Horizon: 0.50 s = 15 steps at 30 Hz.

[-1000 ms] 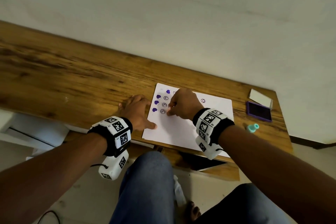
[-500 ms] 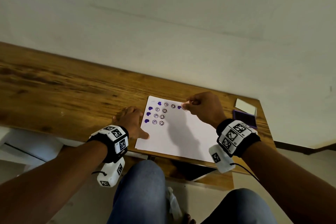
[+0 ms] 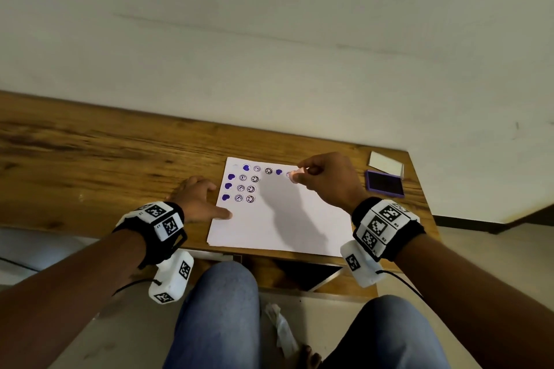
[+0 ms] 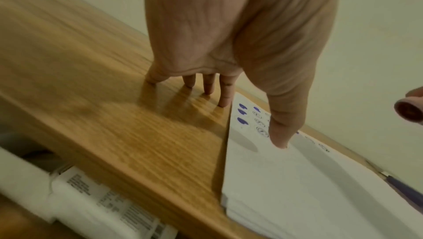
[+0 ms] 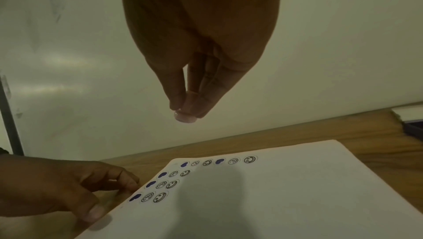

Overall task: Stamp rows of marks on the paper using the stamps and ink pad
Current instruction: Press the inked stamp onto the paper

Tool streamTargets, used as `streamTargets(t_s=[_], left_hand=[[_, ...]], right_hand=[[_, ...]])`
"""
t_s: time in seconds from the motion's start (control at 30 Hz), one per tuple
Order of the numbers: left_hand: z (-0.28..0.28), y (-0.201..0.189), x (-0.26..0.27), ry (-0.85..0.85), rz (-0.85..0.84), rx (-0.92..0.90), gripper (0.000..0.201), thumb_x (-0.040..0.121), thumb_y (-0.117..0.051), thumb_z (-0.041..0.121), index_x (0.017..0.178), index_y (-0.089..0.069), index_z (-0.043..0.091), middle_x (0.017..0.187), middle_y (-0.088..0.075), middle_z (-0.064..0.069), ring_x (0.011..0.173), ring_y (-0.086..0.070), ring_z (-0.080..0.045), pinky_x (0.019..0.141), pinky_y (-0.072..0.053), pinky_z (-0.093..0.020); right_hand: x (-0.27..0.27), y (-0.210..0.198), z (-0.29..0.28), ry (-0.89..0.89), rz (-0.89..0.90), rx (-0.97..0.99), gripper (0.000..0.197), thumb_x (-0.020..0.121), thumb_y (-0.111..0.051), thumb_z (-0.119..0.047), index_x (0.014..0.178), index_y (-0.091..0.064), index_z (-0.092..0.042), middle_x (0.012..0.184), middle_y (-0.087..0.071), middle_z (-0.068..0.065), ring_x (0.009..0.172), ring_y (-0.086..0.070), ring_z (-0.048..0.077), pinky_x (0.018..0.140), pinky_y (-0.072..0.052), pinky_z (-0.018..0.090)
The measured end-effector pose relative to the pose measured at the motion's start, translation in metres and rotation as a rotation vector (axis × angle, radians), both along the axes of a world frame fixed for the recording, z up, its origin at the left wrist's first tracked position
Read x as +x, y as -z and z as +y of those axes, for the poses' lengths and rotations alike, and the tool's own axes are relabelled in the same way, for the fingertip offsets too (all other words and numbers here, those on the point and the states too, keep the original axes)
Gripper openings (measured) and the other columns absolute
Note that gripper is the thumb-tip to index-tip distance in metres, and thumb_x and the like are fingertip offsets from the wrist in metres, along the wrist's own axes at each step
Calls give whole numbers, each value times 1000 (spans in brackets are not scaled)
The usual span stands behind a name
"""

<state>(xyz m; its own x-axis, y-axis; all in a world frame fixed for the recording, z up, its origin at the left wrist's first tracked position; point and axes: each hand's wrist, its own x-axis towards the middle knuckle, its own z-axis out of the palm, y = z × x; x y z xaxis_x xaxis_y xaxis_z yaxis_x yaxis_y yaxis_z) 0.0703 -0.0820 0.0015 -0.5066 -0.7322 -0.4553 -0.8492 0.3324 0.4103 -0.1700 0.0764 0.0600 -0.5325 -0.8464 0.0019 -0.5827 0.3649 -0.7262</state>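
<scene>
A white paper [image 3: 287, 219] [image 4: 309, 188] [image 5: 263, 197] lies on the wooden table [image 3: 105, 156], with rows of purple hearts and round face marks [image 3: 250, 189] [image 5: 160, 190] at its upper left. My right hand [image 3: 326, 180] [image 5: 190, 83] pinches a small pink round stamp [image 3: 297, 174] [image 4: 409, 112] [image 5: 185, 116], held in the air above the paper's top row. My left hand [image 3: 198, 198] [image 4: 228, 44] rests open at the paper's left edge, thumb [image 4: 281, 134] pressed on the sheet. The purple ink pad [image 3: 384, 183] lies open to the right.
The ink pad's white lid [image 3: 386, 164] lies behind the pad near the table's right end. A pale wall [image 3: 269, 39] rises right behind the table. My knees in blue jeans [image 3: 218, 317] are below the table's front edge.
My right hand lifted the stamp off the lower left rows and carried it up and to the right, over the top row. The left hand stayed on the paper's edge.
</scene>
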Motion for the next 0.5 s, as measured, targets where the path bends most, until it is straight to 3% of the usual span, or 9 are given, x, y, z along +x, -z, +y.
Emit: streamTargets(t_s=[0.13,0.4,0.5], left_hand=[[2,-3,-1,-5,20,2,91,57,-82,56,134,-48,21,146,-35,-5,134,-36,-25,110,-36,-47],[5,-7,2,25,81,33,78,69,-79,49,136,-50,22,146,-39,-5,133,-38,-24,111,-34,-42],[7,-13,0,-12,81,37,82,72,-78,45,142,-44,20,151,-38,-7,137,-37,-27,111,-34,-44]], right_hand=[[-5,-3,12,7,11,-18,28,76,-85,-36,97,-78,-19,75,-73,8,76,-71,24,73,-56,36],[-21,-9,31,44,0,-35,20,75,-85,-36,86,-78,-22,65,-68,0,74,-70,26,74,-59,41],[-28,-18,40,54,12,-50,20,75,-85,-35,85,-79,-20,66,-71,4,71,-71,24,72,-60,41]])
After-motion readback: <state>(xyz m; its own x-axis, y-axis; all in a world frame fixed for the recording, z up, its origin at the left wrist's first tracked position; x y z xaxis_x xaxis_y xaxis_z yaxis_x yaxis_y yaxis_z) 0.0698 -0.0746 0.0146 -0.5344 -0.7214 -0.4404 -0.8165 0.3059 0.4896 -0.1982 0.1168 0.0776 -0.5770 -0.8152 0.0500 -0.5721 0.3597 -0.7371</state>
